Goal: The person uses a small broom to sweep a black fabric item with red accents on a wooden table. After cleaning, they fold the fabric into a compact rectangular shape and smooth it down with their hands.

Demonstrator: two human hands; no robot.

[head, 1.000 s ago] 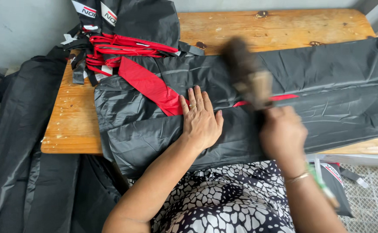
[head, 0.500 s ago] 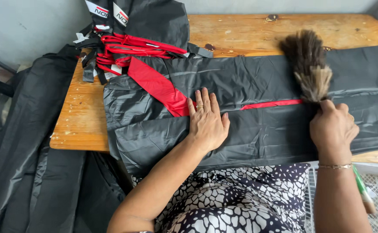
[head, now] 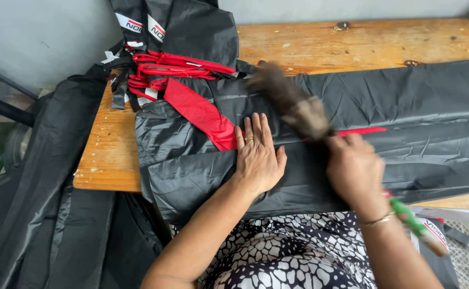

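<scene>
The brush (head: 290, 101), a bunch of dark brown bristles blurred by motion, lies over the black fabric (head: 406, 107) near the middle of the table (head: 352, 43). Its long axis runs on a slant: the bristle tips point up and to the left, towards the far edge of the table, and the bound end points down and to the right into the right hand (head: 355, 171). That hand is closed in a fist around the bound end, knuckles up, with a thin bangle at the wrist. The left hand (head: 258, 155) lies flat and open on the fabric just left of the brush, fingers spread and pointing away from the person, a ring on one finger.

The black fabric is stretched lengthwise across the table from left to right, with a narrow red stripe (head: 363, 130) running along it and a broad red band (head: 202, 115) slanting at its left end. Beyond that, at the far left corner, sits a heap of black pieces with red straps (head: 175, 67). The table is bare, worn wood with dark knots, set against a plain grey wall (head: 47, 32). More black fabric hangs off the table's left side. The person's black-and-white patterned garment (head: 293, 257) fills the near edge.
</scene>
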